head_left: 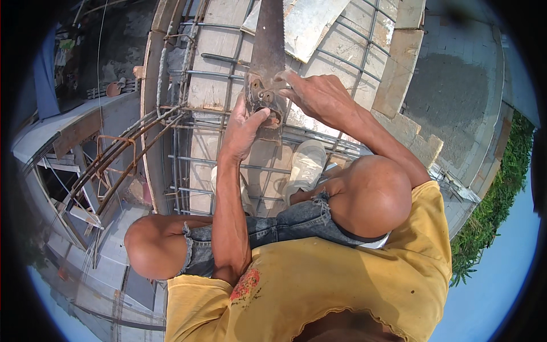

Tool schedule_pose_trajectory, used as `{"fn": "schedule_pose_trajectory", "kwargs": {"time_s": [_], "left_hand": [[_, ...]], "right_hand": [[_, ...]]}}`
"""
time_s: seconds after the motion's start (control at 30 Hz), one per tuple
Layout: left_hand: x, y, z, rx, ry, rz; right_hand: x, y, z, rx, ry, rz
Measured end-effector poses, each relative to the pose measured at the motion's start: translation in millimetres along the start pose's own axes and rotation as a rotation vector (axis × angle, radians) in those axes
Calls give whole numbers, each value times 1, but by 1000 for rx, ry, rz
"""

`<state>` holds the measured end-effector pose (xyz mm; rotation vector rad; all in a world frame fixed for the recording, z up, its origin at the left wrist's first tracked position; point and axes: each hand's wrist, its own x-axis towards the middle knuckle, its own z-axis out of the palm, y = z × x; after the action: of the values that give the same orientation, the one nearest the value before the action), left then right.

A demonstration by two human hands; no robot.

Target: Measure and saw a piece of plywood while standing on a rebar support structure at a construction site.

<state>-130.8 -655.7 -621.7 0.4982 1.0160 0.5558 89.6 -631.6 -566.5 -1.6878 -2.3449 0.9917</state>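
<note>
A hand saw (268,51) with a worn, rusty blade points away from me, its toothed edge on the right. My left hand (242,128) is closed round the saw's dark, bolted handle, the thumb lying across the grip opening. My right hand (316,97) reaches in from the right with curled fingers. Its thumb and fingertips pinch the blade's right edge just above the handle. The far end of the blade runs out of view at the top. Beneath the saw lies a grid of steel rebar (228,76) over wooden boards (205,94).
Loose pale panels (316,25) lie on the rebar beyond the saw. Tied bars (122,151) project to the left past a formwork edge (151,102). A concrete surface (450,108) spreads on the right, with green plants (496,188) outside it. My shoes (307,165) rest among the bars.
</note>
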Motion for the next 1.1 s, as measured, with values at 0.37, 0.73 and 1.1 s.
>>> {"fn": "schedule_pose_trajectory", "kwargs": {"time_s": [0.37,0.73,1.1], "left_hand": [[5,-6,2,58,42,55],[8,-14,0,131,69,102],[5,-13,5,48,44,27]], "right_hand": [[11,-5,7,-5,34,42],[10,-8,21,127,16,182],[10,-9,19,-107,46,63]]}}
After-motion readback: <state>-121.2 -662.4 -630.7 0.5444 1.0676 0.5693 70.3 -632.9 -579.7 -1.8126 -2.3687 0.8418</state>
